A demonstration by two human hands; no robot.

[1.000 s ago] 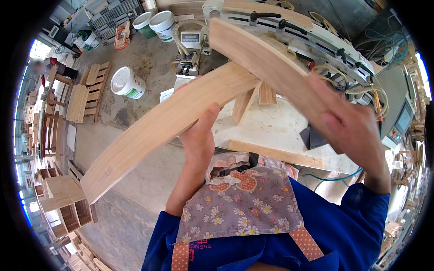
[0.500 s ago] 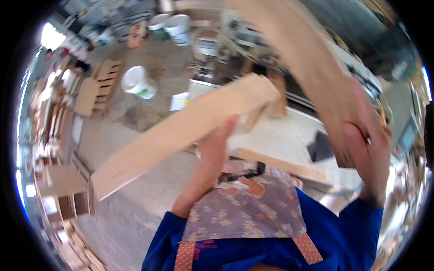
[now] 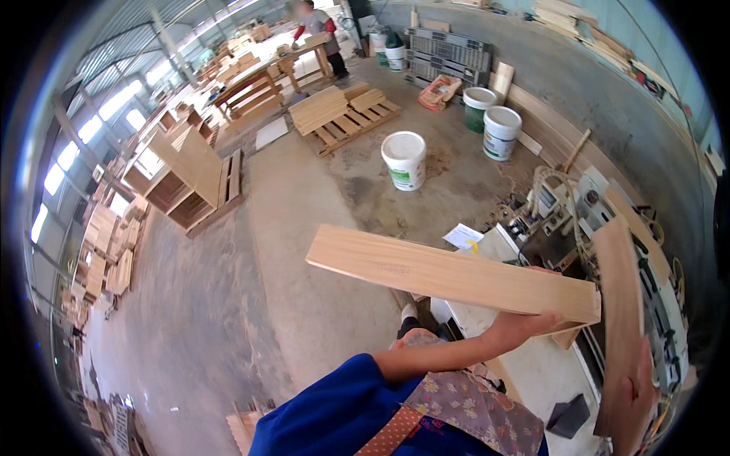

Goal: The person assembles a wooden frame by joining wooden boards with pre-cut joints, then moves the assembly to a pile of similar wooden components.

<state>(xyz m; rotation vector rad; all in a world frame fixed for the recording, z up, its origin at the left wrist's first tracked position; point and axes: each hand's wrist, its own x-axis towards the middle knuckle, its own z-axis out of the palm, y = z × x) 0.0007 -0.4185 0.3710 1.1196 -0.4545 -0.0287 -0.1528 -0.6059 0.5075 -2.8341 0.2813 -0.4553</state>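
Note:
My left hand [image 3: 525, 325] is closed around the right part of a long, pale wooden board [image 3: 449, 270], thumb and fingers on opposite edges. The board is held up in front of me, its far end pointing left. Beneath its right end shows another wooden piece [image 3: 566, 337]; whether it is joined cannot be told. At the right, my right hand [image 3: 637, 395] grips the lower part of a second, browner board [image 3: 620, 296], which stands steeply beside a machine. Some of its fingers are hidden. Below the boards, a dark grey folded piece [image 3: 569, 416] lies on the white tabletop [image 3: 525, 365].
Machinery with hoses [image 3: 551, 201] stands beyond the tabletop, next to a paper sheet [image 3: 462, 236]. White buckets [image 3: 404, 161] and a pallet with boards [image 3: 342, 114] stand on the floor. A wooden cabinet [image 3: 186, 178] is at left. Another person [image 3: 318, 30] stands at a far workbench.
The view has swung left, showing more of the workshop. The pale board has turned from slanting up rightward to sloping slightly down rightward. Both hands keep hold of their boards, now farther right in view.

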